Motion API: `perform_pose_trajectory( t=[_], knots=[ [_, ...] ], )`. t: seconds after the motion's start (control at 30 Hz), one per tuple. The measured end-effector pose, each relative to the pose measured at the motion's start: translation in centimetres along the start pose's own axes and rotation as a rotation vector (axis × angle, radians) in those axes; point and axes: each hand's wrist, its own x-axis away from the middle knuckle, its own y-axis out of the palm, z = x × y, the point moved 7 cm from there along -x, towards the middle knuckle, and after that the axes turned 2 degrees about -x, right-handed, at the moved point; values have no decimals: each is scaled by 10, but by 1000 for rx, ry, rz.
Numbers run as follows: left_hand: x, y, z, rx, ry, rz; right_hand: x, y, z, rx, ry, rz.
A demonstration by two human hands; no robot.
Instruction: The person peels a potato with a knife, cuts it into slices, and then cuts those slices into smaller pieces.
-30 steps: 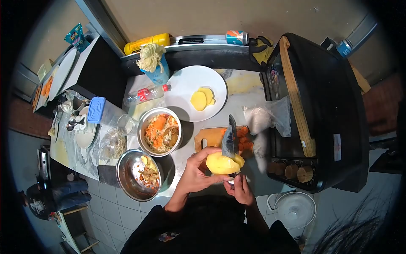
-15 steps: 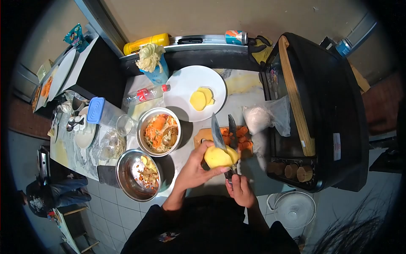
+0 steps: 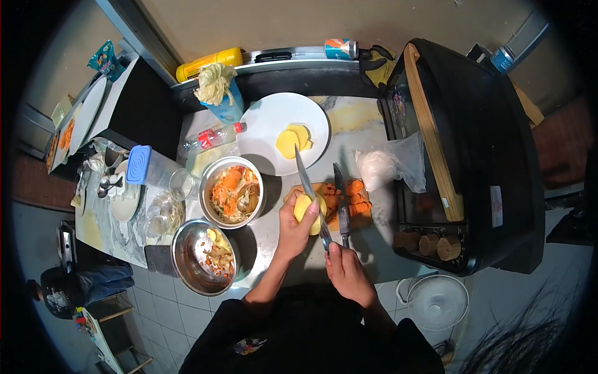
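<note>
Two hands at work: my left hand (image 3: 291,225) keeps its grip clamped on the peeled potato (image 3: 308,209) over the cutting board (image 3: 363,220), my right hand (image 3: 344,273) closed round the knife (image 3: 304,174). If the potato rolls, the blade could catch my left fingers

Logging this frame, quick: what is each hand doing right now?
Left hand: closed around the potato.
Right hand: closed on the knife handle.
</note>
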Motion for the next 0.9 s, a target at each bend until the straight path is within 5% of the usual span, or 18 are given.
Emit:
perform_pose_trajectory(
  t=[0.1, 0.3, 0.4, 0.6, 0.9],
  knots=[
    [3, 7, 6, 47, -39, -35, 0, 4, 12, -116, 196, -109],
    [9, 11, -7, 130, -142, 26, -2, 4, 9, -159, 262, -65],
    [14, 16, -8, 276, -186, 61, 1, 5, 6, -20, 124, -13],
    [19, 17, -14, 344, -281, 86, -7, 8, 4, -218, 267, -86],
    [20, 16, -19, 548, -350, 173, -10, 4, -10, -98, 190, -44]
  ],
)
